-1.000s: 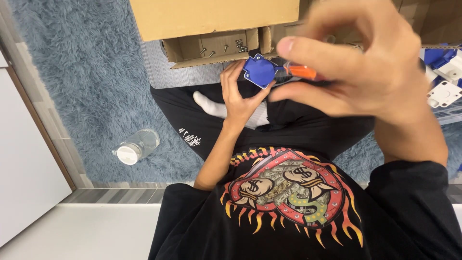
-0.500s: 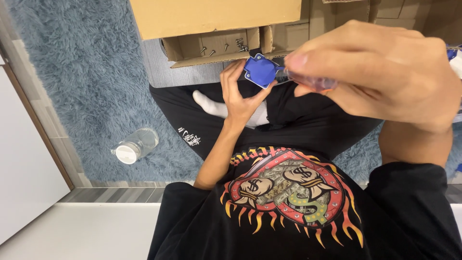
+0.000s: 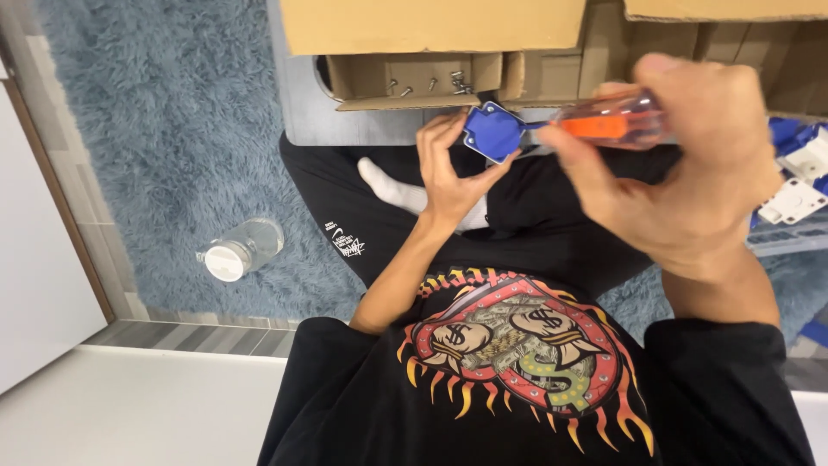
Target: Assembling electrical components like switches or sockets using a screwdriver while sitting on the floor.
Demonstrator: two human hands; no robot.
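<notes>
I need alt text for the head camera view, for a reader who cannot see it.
A seated person's left hand holds a small blue plastic part while the right hand points a screwdriver with a clear orange handle at it. Behind are an open cardboard box with screws, and a plastic bottle on blue carpet.

One bottle, one screwdriver — one blue part.

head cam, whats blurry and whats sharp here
Head view: the right hand and its orange-handled screwdriver are soft, close to the lens; the left hand, blue plastic part and water bottle look sharp; lighting is even, without harsh glare.
</notes>
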